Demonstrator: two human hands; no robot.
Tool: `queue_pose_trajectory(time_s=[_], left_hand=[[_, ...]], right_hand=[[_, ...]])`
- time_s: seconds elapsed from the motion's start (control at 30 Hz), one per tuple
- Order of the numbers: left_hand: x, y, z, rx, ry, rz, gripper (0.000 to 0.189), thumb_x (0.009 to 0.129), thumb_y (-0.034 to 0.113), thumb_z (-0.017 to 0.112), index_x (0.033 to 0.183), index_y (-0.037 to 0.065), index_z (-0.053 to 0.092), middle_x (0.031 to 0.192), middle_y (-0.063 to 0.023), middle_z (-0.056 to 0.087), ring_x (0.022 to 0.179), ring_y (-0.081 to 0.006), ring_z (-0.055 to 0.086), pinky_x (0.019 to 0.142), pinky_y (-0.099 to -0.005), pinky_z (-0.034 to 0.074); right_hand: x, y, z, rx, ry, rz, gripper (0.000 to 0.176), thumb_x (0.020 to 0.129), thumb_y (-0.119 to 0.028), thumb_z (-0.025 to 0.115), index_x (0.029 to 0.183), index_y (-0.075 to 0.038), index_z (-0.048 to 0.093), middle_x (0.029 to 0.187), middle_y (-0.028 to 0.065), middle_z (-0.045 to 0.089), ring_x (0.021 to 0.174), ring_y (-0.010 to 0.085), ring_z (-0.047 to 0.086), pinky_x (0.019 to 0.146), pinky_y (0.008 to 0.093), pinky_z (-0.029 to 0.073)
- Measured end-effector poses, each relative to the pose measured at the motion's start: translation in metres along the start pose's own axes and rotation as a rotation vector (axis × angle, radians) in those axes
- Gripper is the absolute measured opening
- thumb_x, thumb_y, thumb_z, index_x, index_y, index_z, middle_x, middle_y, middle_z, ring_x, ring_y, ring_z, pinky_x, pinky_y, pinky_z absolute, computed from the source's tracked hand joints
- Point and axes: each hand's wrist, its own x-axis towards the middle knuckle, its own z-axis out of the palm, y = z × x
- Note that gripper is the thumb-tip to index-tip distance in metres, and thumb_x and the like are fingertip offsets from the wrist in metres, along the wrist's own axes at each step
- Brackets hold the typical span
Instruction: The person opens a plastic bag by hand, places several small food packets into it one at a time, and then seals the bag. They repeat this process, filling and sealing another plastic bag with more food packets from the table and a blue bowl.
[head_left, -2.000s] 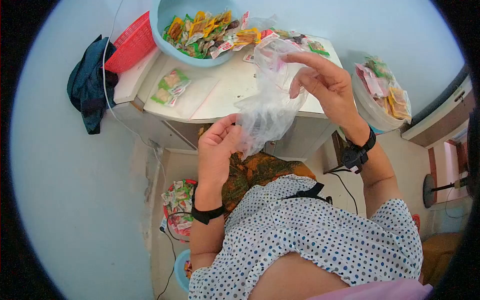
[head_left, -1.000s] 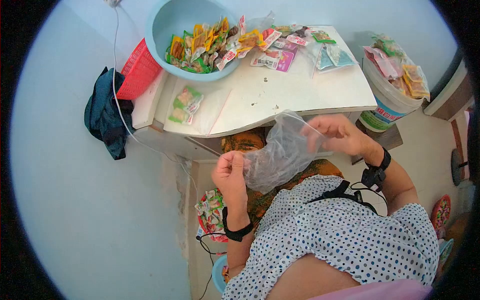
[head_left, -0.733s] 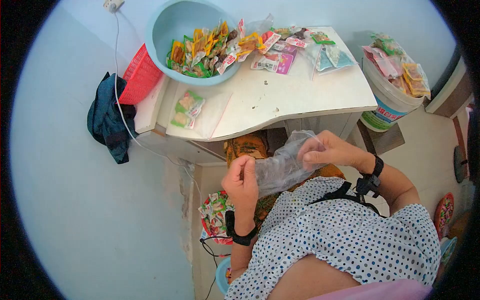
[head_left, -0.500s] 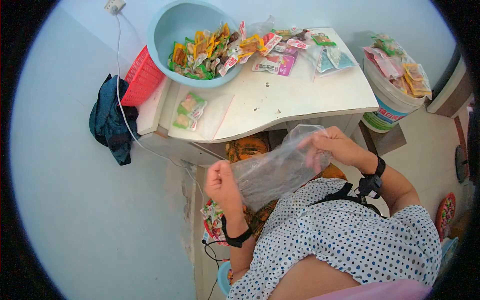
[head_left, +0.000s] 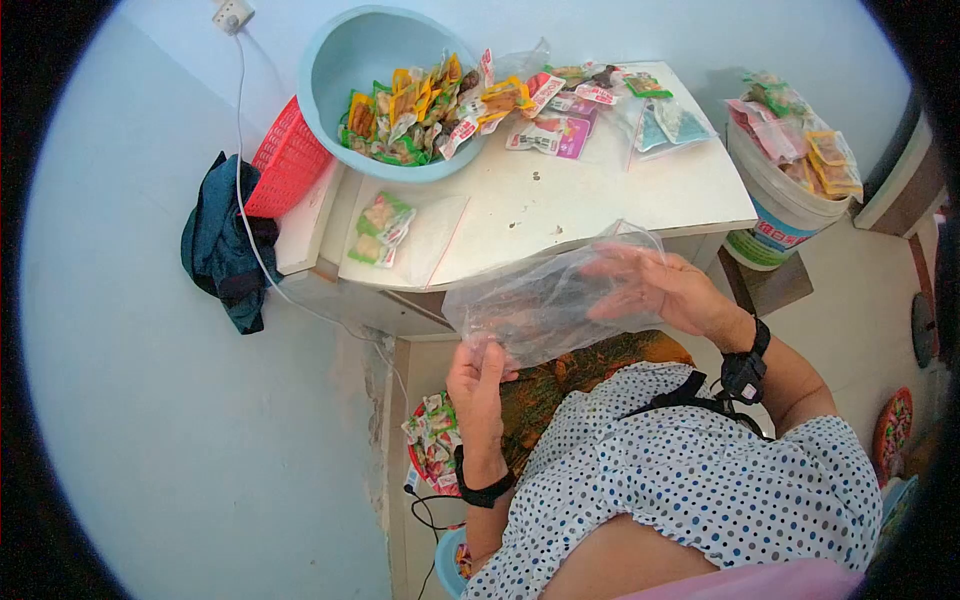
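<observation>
A clear plastic bag (head_left: 545, 305) is stretched between my two hands in front of the table's curved edge. My left hand (head_left: 477, 375) pinches its lower left side, thumb on top. At the other end, my right hand (head_left: 665, 288) grips the bag, its fingers showing through the film. Nothing shows inside the bag apart from those fingers. On the tabletop beyond lies a small flat bag (head_left: 437, 240), partly under a green-and-clear snack packet (head_left: 381, 230).
A blue basin (head_left: 335, 60) of snack packets stands on the white table (head_left: 590, 200), with more packets (head_left: 550, 132) beside it. To the right is a filled white bucket (head_left: 765, 225). A red basket (head_left: 285, 165) and dark cloth (head_left: 220, 245) are left; a white cord (head_left: 262, 265) hangs there.
The bag has been raised and opened out toward the table edge. My left hand has shifted right and turned from a fist to a thumb-up pinch; my right hand has moved slightly.
</observation>
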Motion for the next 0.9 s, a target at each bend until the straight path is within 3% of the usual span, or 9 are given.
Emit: queue_pose_trajectory(time_s=[0.13,0.3,0.43,0.6,0.73,0.9], left_hand=[[0.003,-0.002,-0.003,-0.066,0.055,-0.015,0.018,0.094,0.020,0.065,0.092,0.003,0.066,0.071,0.0015,0.058,0.052,-0.0058,0.046,0.045,-0.0218,0.038],[0.004,-0.002,-0.011,-0.031,0.045,-0.005,0.023,0.094,0.025,0.064,0.083,0.005,0.065,0.064,0.0033,0.054,0.047,-0.0049,0.041,0.042,-0.0217,0.031],[0.000,-0.001,-0.015,0.000,0.018,-0.047,0.028,0.095,0.028,0.063,0.078,0.006,0.064,0.063,0.0035,0.053,0.047,-0.0055,0.041,0.043,-0.0223,0.031],[0.001,-0.013,-0.018,0.014,0.117,0.002,0.025,0.094,0.026,0.064,0.086,0.003,0.068,0.063,0.0027,0.055,0.050,-0.0056,0.043,0.047,-0.0220,0.035],[0.003,-0.017,-0.020,-0.026,0.116,0.050,0.025,0.095,0.024,0.063,0.096,0.000,0.071,0.063,0.0021,0.055,0.051,-0.0056,0.045,0.048,-0.0221,0.036],[-0.004,-0.005,-0.015,0.010,0.163,0.031,0.025,0.095,0.023,0.063,0.095,-0.001,0.070,0.065,0.0010,0.057,0.050,-0.0057,0.044,0.047,-0.0219,0.035]], right_hand=[[-0.001,0.001,-0.001,-0.033,0.026,-0.021,0.067,0.100,-0.048,0.041,0.149,-0.004,0.028,0.147,0.0137,0.042,0.117,0.0312,0.058,0.098,0.0405,0.045],[-0.005,-0.009,-0.002,-0.014,0.044,-0.040,0.069,0.100,-0.049,0.040,0.149,-0.002,0.027,0.142,0.0179,0.047,0.115,0.0321,0.059,0.099,0.0415,0.044],[-0.005,-0.009,-0.003,0.010,0.015,-0.033,0.068,0.101,-0.049,0.037,0.150,-0.003,0.024,0.129,0.0226,0.056,0.099,0.0331,0.066,0.092,0.0411,0.050],[-0.009,-0.009,-0.002,-0.075,0.007,0.037,0.066,0.102,-0.050,0.030,0.151,-0.007,0.023,0.123,0.0238,0.060,0.072,0.0316,0.071,0.074,0.0396,0.057],[-0.009,-0.007,-0.003,-0.118,0.002,0.033,0.066,0.102,-0.051,0.028,0.152,-0.008,0.021,0.123,0.0241,0.060,0.064,0.0283,0.070,0.069,0.0381,0.058],[-0.010,-0.005,-0.003,-0.073,0.014,0.015,0.065,0.102,-0.050,0.028,0.152,-0.009,0.020,0.127,0.0233,0.058,0.060,0.0256,0.069,0.070,0.0384,0.058]])
